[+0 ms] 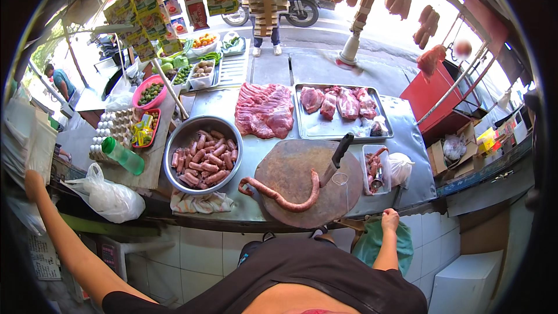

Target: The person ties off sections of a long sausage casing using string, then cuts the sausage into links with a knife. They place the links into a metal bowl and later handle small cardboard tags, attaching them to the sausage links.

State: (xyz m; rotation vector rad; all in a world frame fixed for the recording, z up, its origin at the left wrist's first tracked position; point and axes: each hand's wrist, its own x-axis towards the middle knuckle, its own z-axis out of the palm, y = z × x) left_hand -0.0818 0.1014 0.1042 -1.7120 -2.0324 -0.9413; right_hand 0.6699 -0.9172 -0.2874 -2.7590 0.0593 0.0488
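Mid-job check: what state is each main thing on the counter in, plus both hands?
Left hand, at the plastic bags; fingers unclear
Right hand, fingers curled; any hold unclear
Long sausage, curved in one piece across the chopping board
Knife, out of hand, handle raised
Grey basin, filled with short sausages
Tray, holding meat pieces
Meat slab, spread flat
Green bottle, tilted

Head view, single: left lens of a side-by-side fisheye pair, head-worn; upright, unmirrored; set above the wearer's black shirt, facing forward and steeply down; chopping board near, just below frame centre; table across the middle, street far off at top; straight edges bowed, dark rounded border
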